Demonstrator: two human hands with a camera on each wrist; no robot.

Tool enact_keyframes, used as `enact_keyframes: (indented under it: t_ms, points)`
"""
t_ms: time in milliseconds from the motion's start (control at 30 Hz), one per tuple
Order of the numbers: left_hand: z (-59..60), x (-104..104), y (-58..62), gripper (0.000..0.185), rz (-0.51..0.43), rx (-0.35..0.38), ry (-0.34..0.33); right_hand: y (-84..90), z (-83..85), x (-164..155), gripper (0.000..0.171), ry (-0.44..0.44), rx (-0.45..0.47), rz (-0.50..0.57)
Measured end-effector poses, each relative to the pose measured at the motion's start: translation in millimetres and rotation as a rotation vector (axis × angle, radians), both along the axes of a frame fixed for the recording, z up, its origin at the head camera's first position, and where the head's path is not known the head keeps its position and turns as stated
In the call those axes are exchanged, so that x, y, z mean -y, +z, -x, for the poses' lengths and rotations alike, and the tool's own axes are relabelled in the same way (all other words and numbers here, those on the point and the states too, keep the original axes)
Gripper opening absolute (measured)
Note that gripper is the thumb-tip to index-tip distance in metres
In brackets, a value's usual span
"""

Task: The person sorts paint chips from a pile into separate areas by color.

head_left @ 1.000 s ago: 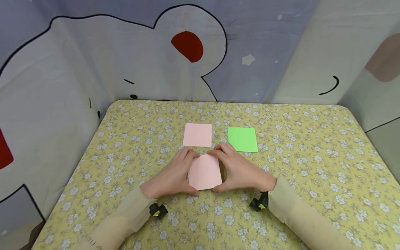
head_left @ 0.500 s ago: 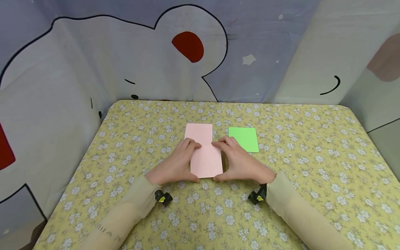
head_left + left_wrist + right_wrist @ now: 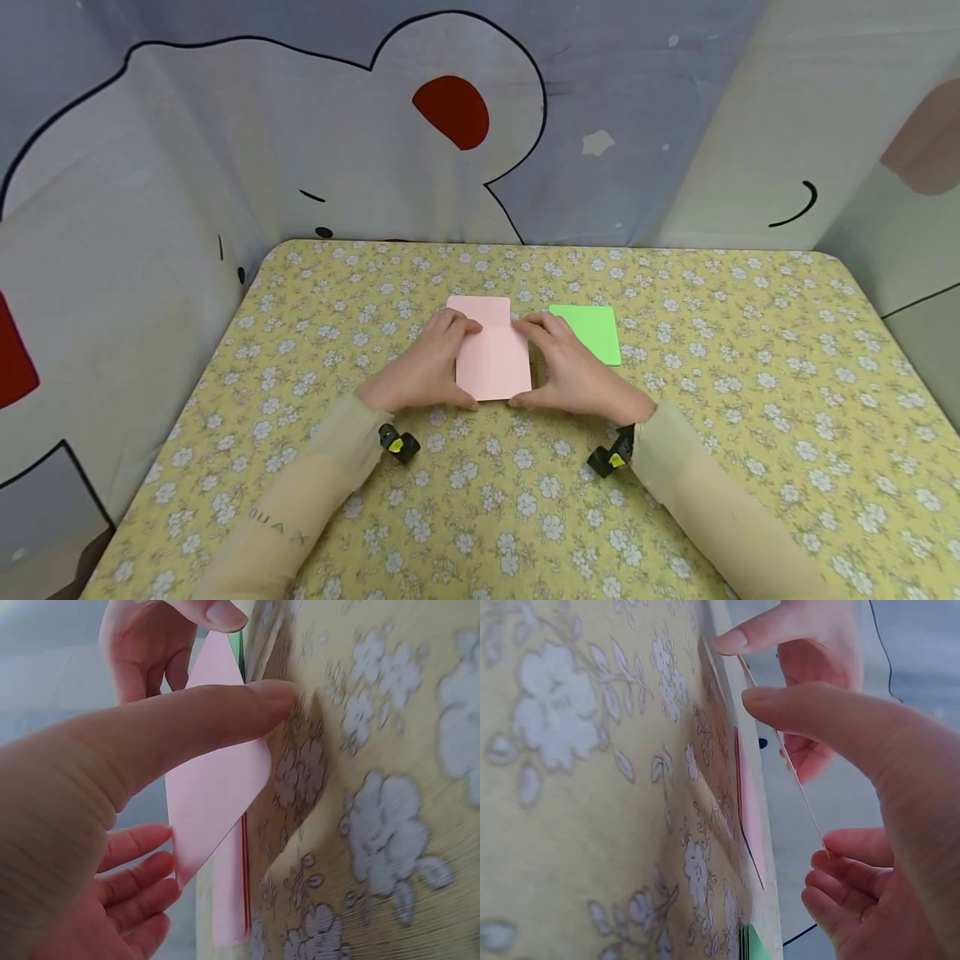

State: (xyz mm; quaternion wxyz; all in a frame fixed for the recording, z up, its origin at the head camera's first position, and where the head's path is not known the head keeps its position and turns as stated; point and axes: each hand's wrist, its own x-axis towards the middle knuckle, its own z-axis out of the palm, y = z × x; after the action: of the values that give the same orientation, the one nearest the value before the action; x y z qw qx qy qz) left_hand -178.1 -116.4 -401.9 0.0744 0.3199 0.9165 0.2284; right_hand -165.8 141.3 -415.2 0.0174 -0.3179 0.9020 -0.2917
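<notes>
Both hands are on a pink card (image 3: 492,362), a thin, matte, round-cornered sheet at the middle of the table (image 3: 750,400). The left hand (image 3: 420,375) pinches its left edge, thumb at the near corner and fingers curled over the far one. The right hand (image 3: 581,375) mirrors it on the right edge, thumb low and fingers (image 3: 542,332) hooked over the top. In the left wrist view the card (image 3: 214,802) is lifted off the cloth, bowed slightly between thumb (image 3: 187,731) and fingers. The right wrist view shows it edge-on (image 3: 799,787), a thin line held clear of the table.

At 12 o'clock from the held card, partly under its far edge, a second pink sheet (image 3: 480,306) lies flat; in the wrist views it looks like a small stack, though the blur makes that hard to settle. At 2 o'clock sits a green square (image 3: 588,329), smooth and flat, just beside the right knuckles. The table wears a soft yellow cloth printed with small white flowers. Behind it hangs a pale cartoon-print backdrop (image 3: 300,125) with bold black outlines and a red oval.
</notes>
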Motion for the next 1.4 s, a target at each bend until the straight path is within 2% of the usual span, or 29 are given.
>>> enact_keyframes:
  t_ms: [233,533,733,900,1100,1400]
  points:
    - [17.6,0,4.8,0.101,-0.001,0.049,0.009,2.4,11.4,4,0.104,-0.013,0.04,0.014]
    - [45.9,2,11.5,0.101,0.023,0.095,0.029,-1.0,31.6,10,0.1,-0.033,0.042,0.033]
    - [63.2,2,16.9,0.099,0.017,0.111,0.038,-2.7,47.1,15,0.098,-0.067,0.063,0.008]
    - [76.3,3,14.9,0.1,0.031,0.129,0.044,-4.2,57.7,17,0.098,-0.08,0.081,-0.019]
    - [81.7,2,8.6,0.099,0.034,0.159,0.051,-4.1,63.2,20,0.099,-0.08,0.105,-0.058]
    - [79.9,6,0.5,0.098,0.022,0.214,0.048,-8.7,65.7,22,0.099,-0.077,0.126,-0.112]
